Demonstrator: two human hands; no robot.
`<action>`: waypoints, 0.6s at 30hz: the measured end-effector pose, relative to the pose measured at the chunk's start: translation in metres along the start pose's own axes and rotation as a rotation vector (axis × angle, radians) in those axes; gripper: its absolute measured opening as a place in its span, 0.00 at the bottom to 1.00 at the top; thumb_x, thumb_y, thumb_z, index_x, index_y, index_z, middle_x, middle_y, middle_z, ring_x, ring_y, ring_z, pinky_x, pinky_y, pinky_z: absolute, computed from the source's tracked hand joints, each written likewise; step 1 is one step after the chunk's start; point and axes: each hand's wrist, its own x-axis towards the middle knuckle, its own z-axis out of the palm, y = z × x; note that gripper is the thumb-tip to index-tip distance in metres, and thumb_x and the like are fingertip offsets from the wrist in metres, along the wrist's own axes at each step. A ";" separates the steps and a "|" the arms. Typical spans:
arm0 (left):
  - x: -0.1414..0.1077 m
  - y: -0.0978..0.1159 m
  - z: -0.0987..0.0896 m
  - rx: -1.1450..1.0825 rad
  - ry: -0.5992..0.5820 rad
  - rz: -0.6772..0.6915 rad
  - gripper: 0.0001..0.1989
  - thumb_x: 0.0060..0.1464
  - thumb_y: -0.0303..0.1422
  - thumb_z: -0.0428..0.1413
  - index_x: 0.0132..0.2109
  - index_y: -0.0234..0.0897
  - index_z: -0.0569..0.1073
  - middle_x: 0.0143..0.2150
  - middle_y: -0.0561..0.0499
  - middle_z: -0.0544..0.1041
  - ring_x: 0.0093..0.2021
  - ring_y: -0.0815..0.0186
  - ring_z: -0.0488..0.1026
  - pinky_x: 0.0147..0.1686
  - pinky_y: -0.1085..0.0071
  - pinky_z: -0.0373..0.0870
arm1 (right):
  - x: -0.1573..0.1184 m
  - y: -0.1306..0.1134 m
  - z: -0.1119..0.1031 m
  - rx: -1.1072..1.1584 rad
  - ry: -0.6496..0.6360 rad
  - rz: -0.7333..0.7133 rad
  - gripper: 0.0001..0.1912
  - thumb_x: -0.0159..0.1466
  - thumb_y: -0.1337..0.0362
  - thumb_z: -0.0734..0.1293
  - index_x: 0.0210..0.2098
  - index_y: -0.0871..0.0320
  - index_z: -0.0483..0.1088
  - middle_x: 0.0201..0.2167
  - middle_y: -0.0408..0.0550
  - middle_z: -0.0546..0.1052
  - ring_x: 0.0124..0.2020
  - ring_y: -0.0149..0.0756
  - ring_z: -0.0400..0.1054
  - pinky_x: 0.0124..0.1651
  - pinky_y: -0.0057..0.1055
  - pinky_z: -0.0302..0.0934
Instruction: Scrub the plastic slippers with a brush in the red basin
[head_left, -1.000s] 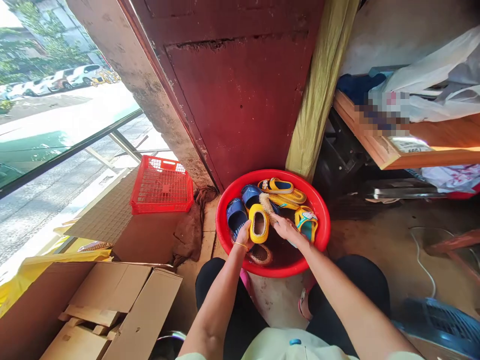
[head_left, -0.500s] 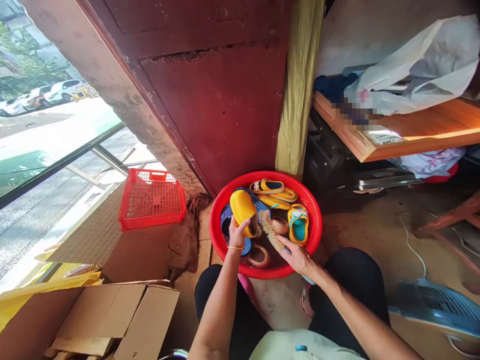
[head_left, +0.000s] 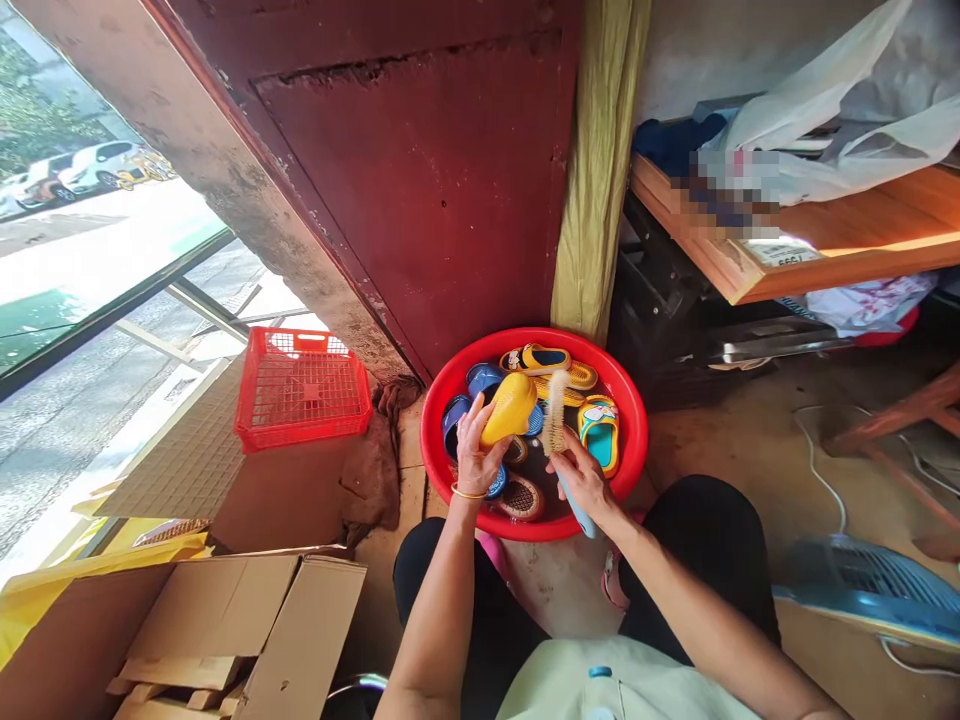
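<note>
Fingers of the left hand [head_left: 474, 450] curl around a yellow slipper [head_left: 511, 408], holding it tilted above the middle of the basin. Fingers of the right hand [head_left: 581, 482] wrap closed around the light blue handle of a scrubbing brush [head_left: 556, 412], whose pale bristles point upward just beside the slipper. A thin gold bangle [head_left: 468, 492] circles the left wrist.

Both hands are over a red plastic basin [head_left: 433, 440] at the centre of the frame. Inside it lie blue slides [head_left: 457, 420], yellow slippers [head_left: 544, 358], a teal-and-yellow sandal [head_left: 598, 432] and a brown woven slipper [head_left: 520, 497].

A red plastic crate [head_left: 304, 390] stands left of the basin, with a brown cloth [head_left: 373, 470] on the floor between them. A cardboard box [head_left: 240, 620] sits at lower left. A dark red metal door [head_left: 412, 180] rises behind the basin. A blue fan [head_left: 870, 590] is at lower right, below a wooden shelf [head_left: 825, 240] at upper right.
</note>
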 end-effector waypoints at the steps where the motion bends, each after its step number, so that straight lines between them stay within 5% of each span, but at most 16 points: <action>1: 0.000 0.001 0.000 0.048 -0.021 0.037 0.27 0.52 0.40 0.66 0.59 0.45 0.74 0.66 0.40 0.69 0.68 0.47 0.63 0.68 0.47 0.50 | 0.000 -0.003 -0.001 -0.011 -0.082 -0.003 0.33 0.63 0.46 0.61 0.64 0.53 0.63 0.27 0.38 0.74 0.13 0.25 0.60 0.15 0.24 0.55; 4: 0.000 0.001 -0.001 0.141 -0.039 0.107 0.28 0.54 0.40 0.65 0.61 0.46 0.73 0.68 0.41 0.67 0.68 0.48 0.63 0.69 0.46 0.46 | -0.001 -0.008 -0.008 -0.048 -0.240 0.001 0.32 0.63 0.48 0.63 0.63 0.53 0.64 0.25 0.37 0.73 0.12 0.25 0.59 0.15 0.24 0.54; 10: -0.001 0.000 0.005 0.113 0.067 0.077 0.28 0.54 0.40 0.64 0.62 0.45 0.72 0.68 0.41 0.67 0.68 0.49 0.62 0.69 0.46 0.50 | 0.002 -0.019 -0.009 0.006 0.157 -0.058 0.37 0.65 0.44 0.59 0.68 0.55 0.56 0.33 0.44 0.77 0.18 0.28 0.65 0.19 0.26 0.61; 15: -0.003 -0.003 0.010 0.027 0.042 0.044 0.29 0.55 0.40 0.64 0.63 0.45 0.71 0.67 0.41 0.69 0.68 0.50 0.62 0.68 0.50 0.55 | 0.005 -0.023 -0.001 -0.050 -0.173 -0.021 0.34 0.63 0.45 0.61 0.65 0.53 0.61 0.26 0.38 0.74 0.13 0.27 0.60 0.15 0.25 0.55; 18: -0.004 -0.007 0.011 0.035 0.076 0.038 0.30 0.55 0.40 0.64 0.64 0.45 0.70 0.67 0.42 0.69 0.68 0.50 0.63 0.67 0.52 0.58 | 0.008 -0.021 -0.005 0.011 0.019 -0.039 0.35 0.64 0.44 0.60 0.65 0.54 0.59 0.28 0.40 0.74 0.15 0.27 0.62 0.17 0.25 0.58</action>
